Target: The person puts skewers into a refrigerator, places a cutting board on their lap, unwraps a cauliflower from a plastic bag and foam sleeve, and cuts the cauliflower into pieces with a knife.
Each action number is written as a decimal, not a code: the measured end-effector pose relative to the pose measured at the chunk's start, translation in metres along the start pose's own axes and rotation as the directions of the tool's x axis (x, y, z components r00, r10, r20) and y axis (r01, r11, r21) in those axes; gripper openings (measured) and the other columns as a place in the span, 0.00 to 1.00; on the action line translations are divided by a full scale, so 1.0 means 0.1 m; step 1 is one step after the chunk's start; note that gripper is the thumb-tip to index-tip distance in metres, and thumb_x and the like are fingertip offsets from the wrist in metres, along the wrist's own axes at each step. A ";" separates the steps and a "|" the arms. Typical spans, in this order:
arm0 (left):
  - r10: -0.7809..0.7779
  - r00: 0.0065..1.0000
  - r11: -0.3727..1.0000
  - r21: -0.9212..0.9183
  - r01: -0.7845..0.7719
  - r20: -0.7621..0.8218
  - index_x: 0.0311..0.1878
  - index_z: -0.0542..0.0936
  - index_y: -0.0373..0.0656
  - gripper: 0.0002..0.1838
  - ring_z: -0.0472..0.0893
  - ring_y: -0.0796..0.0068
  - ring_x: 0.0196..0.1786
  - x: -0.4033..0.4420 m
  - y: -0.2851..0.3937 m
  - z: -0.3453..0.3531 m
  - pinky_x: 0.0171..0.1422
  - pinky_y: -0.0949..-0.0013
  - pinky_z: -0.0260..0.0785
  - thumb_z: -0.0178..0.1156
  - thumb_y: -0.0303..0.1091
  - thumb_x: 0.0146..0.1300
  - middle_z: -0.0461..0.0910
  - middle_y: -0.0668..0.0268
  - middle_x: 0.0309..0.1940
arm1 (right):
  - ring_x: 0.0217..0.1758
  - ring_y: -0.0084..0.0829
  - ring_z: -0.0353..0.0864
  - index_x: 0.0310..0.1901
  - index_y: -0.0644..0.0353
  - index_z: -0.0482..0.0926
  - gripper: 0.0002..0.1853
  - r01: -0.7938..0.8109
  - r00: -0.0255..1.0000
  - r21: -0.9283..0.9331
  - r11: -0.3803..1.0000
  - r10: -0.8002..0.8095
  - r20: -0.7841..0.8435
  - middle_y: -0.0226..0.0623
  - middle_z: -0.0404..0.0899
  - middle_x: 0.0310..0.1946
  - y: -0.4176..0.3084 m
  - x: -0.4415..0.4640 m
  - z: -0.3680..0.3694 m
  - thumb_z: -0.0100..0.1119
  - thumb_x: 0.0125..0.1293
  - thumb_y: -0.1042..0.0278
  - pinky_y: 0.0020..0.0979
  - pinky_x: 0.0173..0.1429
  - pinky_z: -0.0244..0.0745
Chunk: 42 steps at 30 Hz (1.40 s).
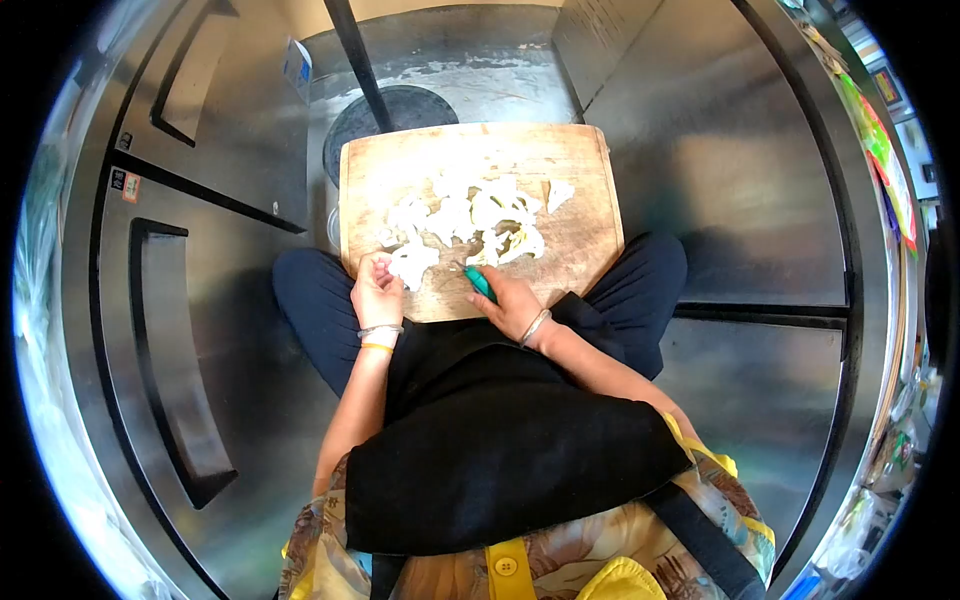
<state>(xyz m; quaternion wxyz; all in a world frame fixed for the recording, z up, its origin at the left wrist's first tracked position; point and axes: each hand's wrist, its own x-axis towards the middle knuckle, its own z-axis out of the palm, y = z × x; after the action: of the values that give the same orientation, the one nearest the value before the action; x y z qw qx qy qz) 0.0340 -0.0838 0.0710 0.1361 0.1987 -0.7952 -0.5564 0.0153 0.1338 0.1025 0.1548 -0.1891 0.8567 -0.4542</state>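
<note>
A wooden cutting board (560, 262) lies across my lap. White cauliflower florets (470, 214) are spread over its middle, and a small piece (560, 195) sits apart at the right. At the board's near left edge, my left hand (376, 284) pinches a cauliflower floret (414, 264). My right hand (510, 300) grips a green-handled knife (479, 283) over the near edge, close to the florets. Most of the blade is hard to make out; only a short dark tip shows beyond the handle.
Stainless steel cabinets with dark handles stand close on the left (205, 360) and right (750, 180). Behind the board are a round dark disc (400, 108) on the floor and a slanting dark pole (358, 60). Plastic packages line the far right.
</note>
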 end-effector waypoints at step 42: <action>0.168 0.984 0.982 0.074 -0.172 0.061 0.36 0.77 0.39 0.12 0.79 0.71 0.36 -0.09 0.09 0.08 0.45 0.72 0.70 0.65 0.20 0.47 0.79 0.62 0.31 | 0.35 0.55 0.78 0.46 0.62 0.63 0.18 -0.066 0.950 -0.296 0.953 0.150 0.273 0.54 0.78 0.28 -0.23 -0.03 -0.04 0.44 0.69 0.54 0.49 0.39 0.71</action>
<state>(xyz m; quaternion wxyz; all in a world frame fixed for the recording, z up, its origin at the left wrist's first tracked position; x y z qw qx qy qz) 0.0374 -0.0703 0.0769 0.1532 0.1200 -0.8340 -0.5163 0.0204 0.1260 0.1237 0.2761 -0.2268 0.8896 -0.2846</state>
